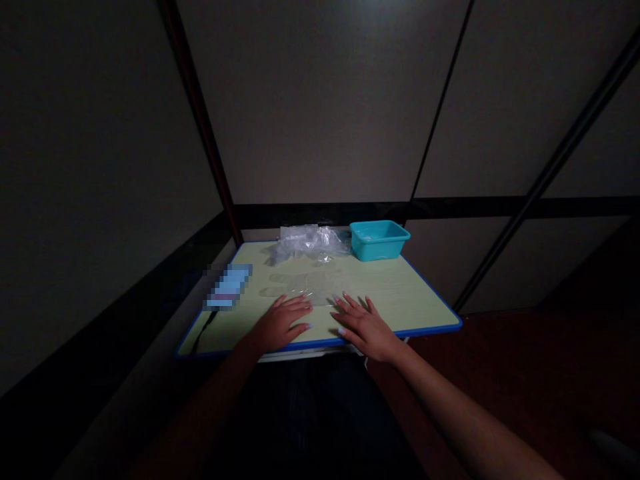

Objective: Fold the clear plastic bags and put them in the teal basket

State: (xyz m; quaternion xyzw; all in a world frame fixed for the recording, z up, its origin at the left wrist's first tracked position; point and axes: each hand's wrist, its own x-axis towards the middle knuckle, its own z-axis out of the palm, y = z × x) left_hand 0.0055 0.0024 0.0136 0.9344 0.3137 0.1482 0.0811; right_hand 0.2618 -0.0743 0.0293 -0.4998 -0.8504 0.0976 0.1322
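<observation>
My left hand (283, 323) lies palm down near the front edge of the table, its fingers spread. To its right, my right hand (365, 327) rests the same way, fingers apart and holding nothing. Just beyond the fingertips a clear thin plastic bag (313, 285) is laid flat, with two strips like handles pointing left. Whether the fingers touch the bag's near edge, I cannot tell. Farther back sits a crumpled heap of clear plastic (305, 241). A turquoise plastic basin (379, 249) stands right of the heap, with something clear inside that I cannot make out.
The small pale table (415, 300) has a blue rim. At its left side is a light blue blurred rectangle (229, 287) with a black strap (204, 328) running toward the front edge. Panelled walls (320, 107) stand behind and to the left; dark reddish floor (500, 353) lies at right.
</observation>
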